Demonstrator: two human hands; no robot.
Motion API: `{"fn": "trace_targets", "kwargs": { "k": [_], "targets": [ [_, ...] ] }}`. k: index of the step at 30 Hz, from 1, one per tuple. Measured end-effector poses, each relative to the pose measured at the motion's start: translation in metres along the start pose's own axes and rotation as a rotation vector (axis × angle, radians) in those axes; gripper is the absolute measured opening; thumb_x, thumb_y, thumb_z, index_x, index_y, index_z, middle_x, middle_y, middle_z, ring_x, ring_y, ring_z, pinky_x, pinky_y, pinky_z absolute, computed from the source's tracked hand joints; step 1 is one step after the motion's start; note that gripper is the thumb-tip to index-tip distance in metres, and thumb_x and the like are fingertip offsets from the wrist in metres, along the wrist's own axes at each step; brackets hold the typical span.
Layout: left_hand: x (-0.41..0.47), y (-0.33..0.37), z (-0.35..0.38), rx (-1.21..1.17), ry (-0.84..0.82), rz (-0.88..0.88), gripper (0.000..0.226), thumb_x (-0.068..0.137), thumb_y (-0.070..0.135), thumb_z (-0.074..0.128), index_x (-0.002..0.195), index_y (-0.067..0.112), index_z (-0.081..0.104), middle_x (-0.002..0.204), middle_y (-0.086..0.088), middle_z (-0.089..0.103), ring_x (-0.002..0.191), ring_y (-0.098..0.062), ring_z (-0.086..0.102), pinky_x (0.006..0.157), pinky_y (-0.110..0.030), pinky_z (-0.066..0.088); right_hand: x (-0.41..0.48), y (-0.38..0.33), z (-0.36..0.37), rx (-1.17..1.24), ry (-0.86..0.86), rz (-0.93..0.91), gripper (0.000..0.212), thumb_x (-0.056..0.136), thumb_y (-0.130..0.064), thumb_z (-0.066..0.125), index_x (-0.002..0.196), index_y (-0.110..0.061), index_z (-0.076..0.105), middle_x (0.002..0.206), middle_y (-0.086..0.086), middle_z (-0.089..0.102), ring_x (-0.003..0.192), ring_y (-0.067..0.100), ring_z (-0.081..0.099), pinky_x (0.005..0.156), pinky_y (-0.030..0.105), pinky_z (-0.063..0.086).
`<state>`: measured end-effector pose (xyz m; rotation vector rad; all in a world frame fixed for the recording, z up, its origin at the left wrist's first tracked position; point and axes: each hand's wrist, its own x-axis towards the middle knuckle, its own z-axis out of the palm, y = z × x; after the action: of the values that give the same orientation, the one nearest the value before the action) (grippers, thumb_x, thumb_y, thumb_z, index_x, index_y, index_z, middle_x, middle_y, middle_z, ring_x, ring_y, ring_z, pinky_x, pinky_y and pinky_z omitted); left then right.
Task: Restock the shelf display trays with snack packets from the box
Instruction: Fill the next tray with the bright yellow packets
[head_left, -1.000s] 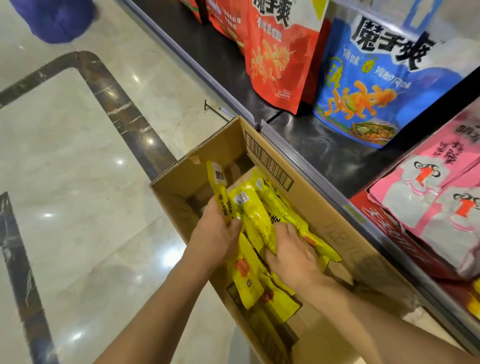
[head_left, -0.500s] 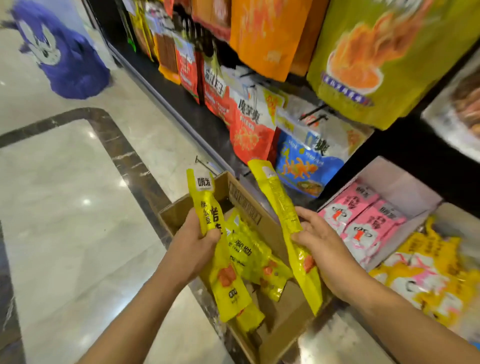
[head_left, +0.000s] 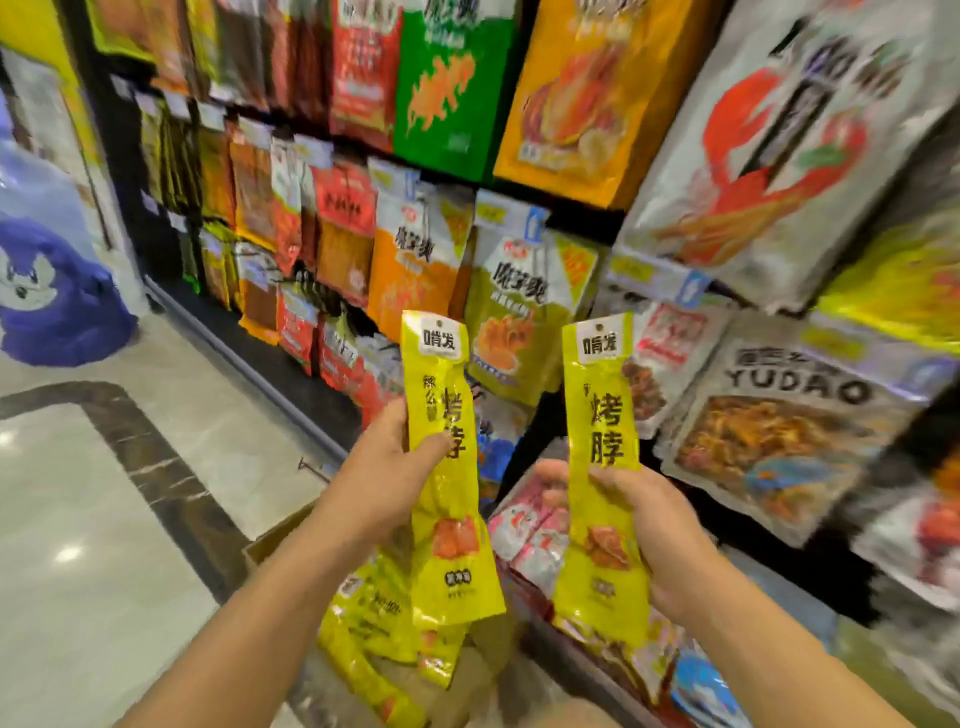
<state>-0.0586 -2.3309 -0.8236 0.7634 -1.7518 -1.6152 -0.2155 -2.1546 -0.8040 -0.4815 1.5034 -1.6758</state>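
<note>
grip: left yellow packet (head_left: 441, 415) is pinched mid-length by the left hand (head_left: 384, 467), right yellow packet (head_left: 602, 415) by the right hand (head_left: 654, 525) | risk: glossy film may be lost downward through the curled fingers.

packets (head_left: 445, 467) – yellow, black characters | floor (head_left: 104, 493) – pale marble, dark vein band | mascot (head_left: 52, 296) – purple

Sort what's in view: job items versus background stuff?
Job:
- left hand gripping left yellow packet
- right hand gripping right yellow packet
- cardboard box holding spare yellow packets

Background:
- hanging snack bags
- YUDAO bag
- purple mascot
- pink packets
</note>
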Motion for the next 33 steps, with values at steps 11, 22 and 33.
{"fn": "trace_targets", "kwargs": {
  "k": [11, 22, 33],
  "targets": [
    [-0.062, 0.134, 0.078, -0.234, -0.312, 0.215, 0.02, 0.098, 0.01, 0.057, 0.114, 0.022, 0.062, 0.11, -0.003, 0.074, 0.097, -0.019, 0.072, 0.083, -0.041, 0.057, -0.174, -0.075, -0.057, 0.071, 0.221, -0.23, 0.031, 0.089, -0.009, 0.061, 0.119, -0.005, 0.059, 0.105, 0.028, 0.072, 0.081, 0.045, 0.072, 0.072, 0.054, 0.061],
    [-0.135, 0.144, 0.214, -0.243, -0.672, 0.154, 0.022, 0.098, 0.011, 0.059, 0.119, 0.016, 0.06, 0.112, -0.004, 0.074, 0.103, -0.023, 0.07, 0.091, -0.046, 0.056, -0.287, -0.054, -0.156, 0.03, 0.58, -0.399, 0.015, 0.091, -0.007, 0.065, 0.105, -0.006, 0.07, 0.089, 0.017, 0.072, 0.072, 0.03, 0.068, 0.079, 0.051, 0.056],
    [-0.173, 0.06, 0.34, -0.118, -0.87, -0.016, 0.019, 0.099, 0.009, 0.057, 0.116, 0.013, 0.06, 0.112, -0.004, 0.074, 0.1, -0.02, 0.071, 0.078, -0.032, 0.059, -0.319, 0.036, -0.263, 0.15, 0.815, -0.253, 0.019, 0.094, -0.003, 0.061, 0.112, -0.005, 0.067, 0.094, 0.015, 0.073, 0.076, 0.026, 0.071, 0.07, 0.04, 0.061]
  ]
}}
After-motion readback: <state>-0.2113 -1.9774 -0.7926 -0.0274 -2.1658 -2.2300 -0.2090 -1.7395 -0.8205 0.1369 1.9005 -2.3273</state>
